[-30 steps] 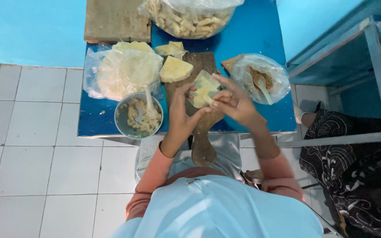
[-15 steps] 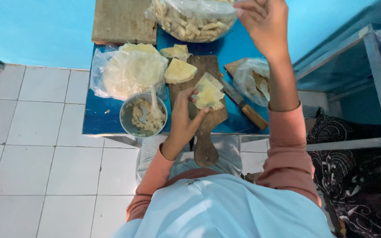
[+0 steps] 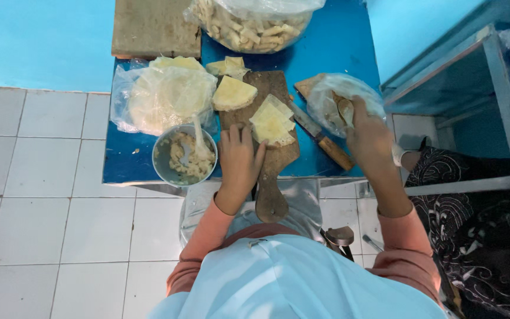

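Left hand [image 3: 240,159]: centre of frame, palm down, flat on the wooden paddle board [image 3: 270,159]; fingers spread loosely and pointing toward the top of the frame, forearm in a salmon sleeve running down to lower centre. Grips nothing.
Right hand [image 3: 368,139]: right of centre, back of hand to the camera, reaching up into a clear plastic bag [image 3: 343,100]; fingers curled over the bag's contents. What they pinch, cannot tell.
Folded pastry triangles [image 3: 271,123]: pale yellow stack on the board, just right of the left fingertips, apparently not touching them. Long axis runs diagonally, apex toward upper right.
Board: long axis vertical in frame, round handle toward the person, overhanging the blue table [image 3: 337,47].
Knife [image 3: 323,142]: wooden handle, lying diagonally between board and bag, blade toward upper left.
Metal bowl [image 3: 185,155]: filling and a spoon, left of the left hand.
Round wrappers in plastic [image 3: 166,97]: upper left of the board.
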Tool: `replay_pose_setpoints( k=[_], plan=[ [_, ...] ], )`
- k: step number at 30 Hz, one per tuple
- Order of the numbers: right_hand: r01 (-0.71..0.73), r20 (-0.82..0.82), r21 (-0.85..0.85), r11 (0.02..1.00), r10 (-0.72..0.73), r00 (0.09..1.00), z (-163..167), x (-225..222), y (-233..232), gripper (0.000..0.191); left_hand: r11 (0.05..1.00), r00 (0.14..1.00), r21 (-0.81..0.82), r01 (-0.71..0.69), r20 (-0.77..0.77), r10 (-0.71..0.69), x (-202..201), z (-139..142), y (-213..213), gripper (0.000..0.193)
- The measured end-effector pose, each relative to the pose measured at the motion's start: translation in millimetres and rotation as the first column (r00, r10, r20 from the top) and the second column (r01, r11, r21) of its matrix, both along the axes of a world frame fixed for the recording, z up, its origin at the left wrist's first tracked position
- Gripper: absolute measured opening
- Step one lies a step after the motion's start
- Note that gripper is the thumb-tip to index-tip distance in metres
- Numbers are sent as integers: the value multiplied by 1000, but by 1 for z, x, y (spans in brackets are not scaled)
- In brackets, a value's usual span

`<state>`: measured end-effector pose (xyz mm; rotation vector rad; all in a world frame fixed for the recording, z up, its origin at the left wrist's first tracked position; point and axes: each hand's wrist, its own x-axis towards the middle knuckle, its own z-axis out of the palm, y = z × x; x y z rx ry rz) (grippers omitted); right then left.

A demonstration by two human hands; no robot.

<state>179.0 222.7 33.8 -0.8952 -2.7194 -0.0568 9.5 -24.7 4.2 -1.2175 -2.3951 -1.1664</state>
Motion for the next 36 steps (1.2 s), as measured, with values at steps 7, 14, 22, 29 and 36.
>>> replay_pose_setpoints(
  k=[7, 14, 22, 29, 36],
  plan=[
    [71, -100, -74, 995, -78, 992, -7, 6, 3, 74, 999, 1000, -45, -20, -11, 20, 0, -4, 2, 31],
    [-116, -484, 94, 989, 147, 863, -8, 4, 8, 44, 994, 993, 66, 84, 83, -89, -2, -2, 8, 26],
    [-185, -395, 161, 969, 235, 888, -17, 13, -2, 39, 982, 976, 150, 117, 164, -142, -6, 1, 10, 31],
    [-203, -647, -130, 971, 72, 759, -23, 29, 6, 39, 984, 981, 139, 112, 140, -132, -9, -6, 10, 17],
    [-383, -802, -461, 801, -191, 565, -45, 38, 47, 39, 983, 979, 139, 122, 145, -142, -9, -8, 9, 13]
  ],
)
